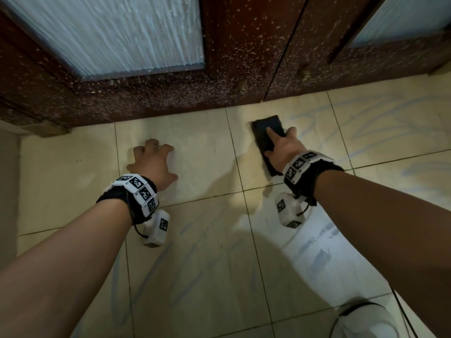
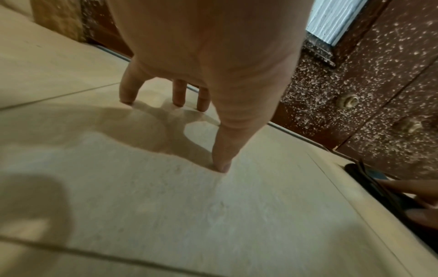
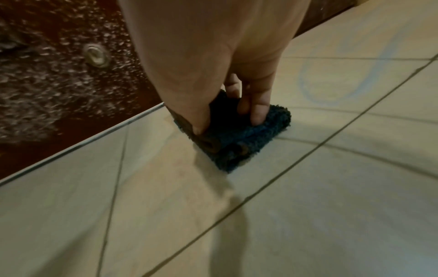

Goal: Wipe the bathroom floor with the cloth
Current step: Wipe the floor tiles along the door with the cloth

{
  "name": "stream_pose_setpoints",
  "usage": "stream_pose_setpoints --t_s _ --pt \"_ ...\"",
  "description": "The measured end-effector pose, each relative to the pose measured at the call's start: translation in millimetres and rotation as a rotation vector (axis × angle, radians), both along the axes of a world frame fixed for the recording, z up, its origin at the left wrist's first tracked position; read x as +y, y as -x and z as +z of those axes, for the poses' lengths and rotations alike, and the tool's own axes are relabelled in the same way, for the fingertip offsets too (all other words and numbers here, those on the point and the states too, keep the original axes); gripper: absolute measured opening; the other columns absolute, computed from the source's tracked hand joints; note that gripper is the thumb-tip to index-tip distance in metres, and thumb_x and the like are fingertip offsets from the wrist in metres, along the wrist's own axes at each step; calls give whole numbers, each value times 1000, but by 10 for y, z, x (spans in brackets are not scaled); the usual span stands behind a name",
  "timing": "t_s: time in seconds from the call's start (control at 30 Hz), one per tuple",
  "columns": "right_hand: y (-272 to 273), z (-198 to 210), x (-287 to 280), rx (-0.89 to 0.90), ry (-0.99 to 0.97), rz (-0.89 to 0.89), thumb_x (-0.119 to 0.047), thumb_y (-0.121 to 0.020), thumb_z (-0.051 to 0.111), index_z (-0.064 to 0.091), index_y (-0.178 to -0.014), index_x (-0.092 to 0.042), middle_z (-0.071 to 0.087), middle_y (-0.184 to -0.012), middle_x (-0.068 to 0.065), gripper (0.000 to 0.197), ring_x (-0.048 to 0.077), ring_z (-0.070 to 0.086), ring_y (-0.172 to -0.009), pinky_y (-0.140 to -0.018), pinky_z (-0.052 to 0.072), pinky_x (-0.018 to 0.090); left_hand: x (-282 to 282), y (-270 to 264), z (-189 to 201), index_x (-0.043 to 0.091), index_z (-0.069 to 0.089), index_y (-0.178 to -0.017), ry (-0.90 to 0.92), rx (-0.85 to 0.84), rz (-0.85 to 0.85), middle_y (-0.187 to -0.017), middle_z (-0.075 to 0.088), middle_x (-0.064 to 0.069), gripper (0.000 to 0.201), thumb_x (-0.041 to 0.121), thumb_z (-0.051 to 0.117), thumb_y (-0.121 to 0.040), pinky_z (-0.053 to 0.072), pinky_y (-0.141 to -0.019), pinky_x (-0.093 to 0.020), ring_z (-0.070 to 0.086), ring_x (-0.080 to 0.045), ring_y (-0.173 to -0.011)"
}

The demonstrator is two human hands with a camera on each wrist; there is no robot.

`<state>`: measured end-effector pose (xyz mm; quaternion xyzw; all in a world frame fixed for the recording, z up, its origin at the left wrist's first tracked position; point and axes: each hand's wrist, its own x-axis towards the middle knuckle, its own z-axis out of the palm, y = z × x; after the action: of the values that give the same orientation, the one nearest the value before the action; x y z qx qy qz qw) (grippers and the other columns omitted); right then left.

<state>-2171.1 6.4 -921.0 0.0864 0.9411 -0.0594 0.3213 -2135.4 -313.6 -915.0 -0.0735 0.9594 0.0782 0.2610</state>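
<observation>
Two hands: right hand (image 1: pixel 280 147) presses and grips one folded dark shaggy cloth (image 1: pixel 266 140), centre-right of frame; left hand (image 1: pixel 153 162) empty, spread fingertips (image 2: pixel 222 165) propped on floor (image 1: pixel 195 264). Smooth beige square tiles. Speckled brown doors (image 1: pixel 244 57), two ribbed glass panels.

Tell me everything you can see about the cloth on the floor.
The cloth is dark blue with a fluffy pile, folded into a thick oblong pad. It lies flat on the beige floor tiles, close to the brown door. The right hand presses on it, fingers on top, thumb at its side.
</observation>
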Motion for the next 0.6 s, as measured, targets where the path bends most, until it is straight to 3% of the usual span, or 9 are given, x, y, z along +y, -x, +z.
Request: stream_pose_setpoints --t_s 0.13,0.27,0.4,0.5,0.6 --pt "0 44 183 -2 -54 -67 -41 -100 48 9 -156 -38 18 -142 16 68 41 54 -105 -101 46 46 1 -9 13 37 40 -141 -6 -3 7 -153 20 1 77 35 79 -75 39 -100 -57 19 -31 -138" --pt "5 108 115 -1 -71 -54 -33 -100 49 12 -157 -33 21 -140 18 68 40 56 -93 -95 47 46 0 -24 -6 37 41 -140 -12 11 9 -154 19 1 75 34 78 -76 37 -100 -58 18 -31 -138" --pt "37 115 103 -23 -52 -55 -38 -100 47 1 -156 -43 22 -142 18 72 44 55 -100 -98 47 51 -12 -31 -43 38 41 -140 -13 19 1 -154 19 2 75 33 77 -75 35 -101 -60 17 -31 -138" --pt "48 132 76 -18 -26 -66 -45 -101 41 4 -156 -44 24 -141 17 66 40 53 -95 -97 48 46 -11 -39 -68 38 39 -141 -18 28 9 -155 18 2 75 32 76 -75 34 -101 -61 16 -31 -139" --pt "27 124 -68 -13 -21 -77 -43 -103 37 5 -156 -42 21 -145 18 62 42 54 -104 -99 46 46 -18 -51 -82 38 39 -141 -22 27 3 -155 17 2 76 33 75 -75 33 -102 -62 15 -31 -139"
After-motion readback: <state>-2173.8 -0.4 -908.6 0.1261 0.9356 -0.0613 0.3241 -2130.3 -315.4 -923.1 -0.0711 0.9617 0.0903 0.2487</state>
